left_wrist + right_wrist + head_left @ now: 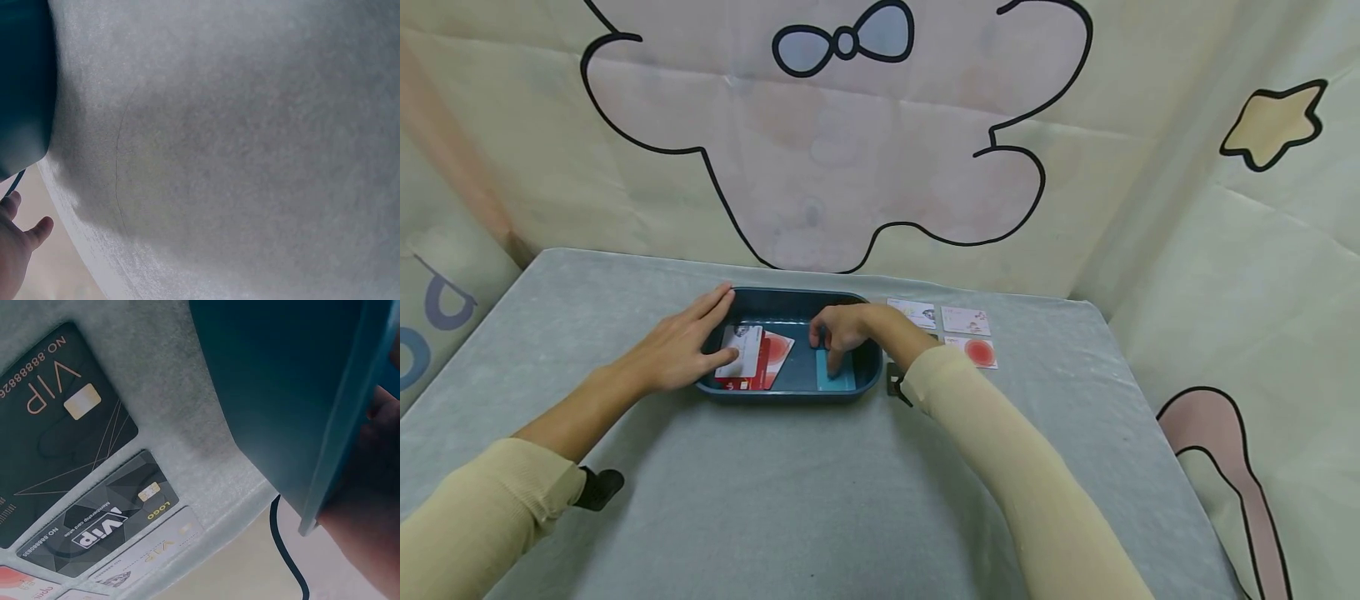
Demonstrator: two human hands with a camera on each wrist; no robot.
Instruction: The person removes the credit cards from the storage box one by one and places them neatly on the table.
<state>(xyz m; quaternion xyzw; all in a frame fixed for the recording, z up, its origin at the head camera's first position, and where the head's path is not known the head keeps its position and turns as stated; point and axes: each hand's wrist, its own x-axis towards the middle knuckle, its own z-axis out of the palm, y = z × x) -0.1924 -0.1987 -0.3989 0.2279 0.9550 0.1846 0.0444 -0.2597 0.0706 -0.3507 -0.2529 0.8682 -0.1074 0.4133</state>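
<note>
A dark blue oval tray (790, 393) sits mid-table on the grey cloth. My left hand (722, 329) lies along the tray's left rim with straight fingers. Its thumb rests on a white card (743, 350) that lies over red cards (775, 360) inside the tray. My right hand (829, 350) reaches into the tray's right end. Its curled fingers come down on a blue card (842, 379) lying flat on the tray floor, with the thumb at the card's far edge. The right wrist view shows only the tray's outer wall (281, 394) and part of that hand (369, 512).
Several cards lie on the cloth right of the tray: two pale ones (912, 312) (965, 320) and one with a red disc (980, 352). The right wrist view shows a black VIP card (62, 425), a grey one (103, 515) and a white one (156, 550). A cartoon-print sheet hangs behind.
</note>
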